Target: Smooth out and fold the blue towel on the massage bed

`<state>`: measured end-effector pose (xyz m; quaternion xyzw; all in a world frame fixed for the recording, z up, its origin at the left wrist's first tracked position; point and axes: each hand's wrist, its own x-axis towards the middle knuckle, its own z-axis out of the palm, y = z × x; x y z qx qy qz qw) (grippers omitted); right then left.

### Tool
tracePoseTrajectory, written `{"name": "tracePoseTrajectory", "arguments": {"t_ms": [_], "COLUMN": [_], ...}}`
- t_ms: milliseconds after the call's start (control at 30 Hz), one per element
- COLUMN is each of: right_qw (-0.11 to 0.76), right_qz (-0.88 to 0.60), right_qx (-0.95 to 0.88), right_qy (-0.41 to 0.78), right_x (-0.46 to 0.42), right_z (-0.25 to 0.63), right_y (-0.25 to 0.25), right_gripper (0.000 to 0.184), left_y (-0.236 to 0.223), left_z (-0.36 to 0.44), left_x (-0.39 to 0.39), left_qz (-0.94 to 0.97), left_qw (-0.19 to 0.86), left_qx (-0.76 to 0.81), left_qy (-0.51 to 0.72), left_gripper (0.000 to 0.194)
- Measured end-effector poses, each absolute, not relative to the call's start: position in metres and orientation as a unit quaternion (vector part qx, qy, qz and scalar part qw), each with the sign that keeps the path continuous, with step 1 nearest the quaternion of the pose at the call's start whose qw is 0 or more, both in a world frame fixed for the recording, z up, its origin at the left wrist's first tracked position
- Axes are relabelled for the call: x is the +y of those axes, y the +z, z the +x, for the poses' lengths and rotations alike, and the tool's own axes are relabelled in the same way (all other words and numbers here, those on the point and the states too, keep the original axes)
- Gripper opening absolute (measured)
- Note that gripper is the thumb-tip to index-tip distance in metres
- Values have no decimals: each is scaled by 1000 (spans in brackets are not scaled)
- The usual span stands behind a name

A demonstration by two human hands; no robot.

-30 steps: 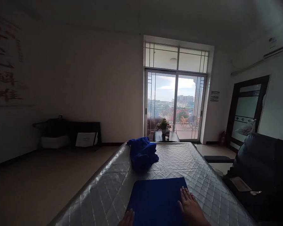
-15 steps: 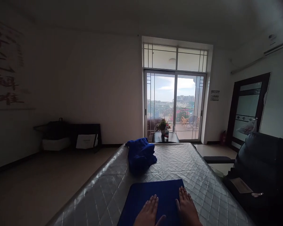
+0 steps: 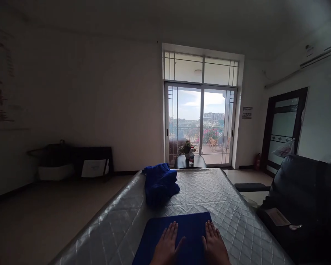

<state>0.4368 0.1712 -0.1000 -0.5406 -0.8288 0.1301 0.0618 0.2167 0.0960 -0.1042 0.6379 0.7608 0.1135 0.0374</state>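
A folded piece of blue cloth (image 3: 186, 225) lies flat at the near end of a table with a silver quilted cover (image 3: 206, 195). My left hand (image 3: 168, 243) rests flat on the cloth, fingers stretched forward and thumb out to the side. Along the cloth's right edge lies my right hand (image 3: 214, 241), also flat with its fingers extended. Neither hand grips anything. Beyond them, towards the far left of the table, sits a crumpled heap of blue cloth (image 3: 160, 185).
Past the table's far end stands a small dark table (image 3: 182, 162) with a potted plant (image 3: 187, 147) and a bottle (image 3: 191, 156). A black armchair (image 3: 295, 191) with papers (image 3: 278, 217) on it is close on the right. Sliding glass doors (image 3: 201, 125) are ahead.
My left hand has moved slightly forward over the cloth, and its thumb is more visible. My right hand remains at the right edge. The view has turned a little to the right.
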Motion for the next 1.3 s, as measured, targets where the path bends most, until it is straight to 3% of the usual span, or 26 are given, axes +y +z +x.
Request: {"name": "tracePoseTrajectory", "arguments": {"t_ms": [233,733,967,1300], "right_qw": [47,24,-17,61], "right_qz": [-549,-551,-539,-538], "right_qx": [-825,-826,-835,-831], "right_qy": [125,112,109,123], "right_x": [167,163,168,198], "right_z": [434,431,428,409], "right_y": [-96,-86,-68,-76], "right_gripper": [68,71,70,69], "left_y": [-88,-72,-73,-85], "left_z": [147,146,148,143], "left_x": [51,41,41,46], "left_qz": [571,561,566,563], "left_qw": [57,104,96,95], "left_qx": [817,814,812,815], "left_qy": [45,113,106,102], "left_gripper": [75,87,82,82]}}
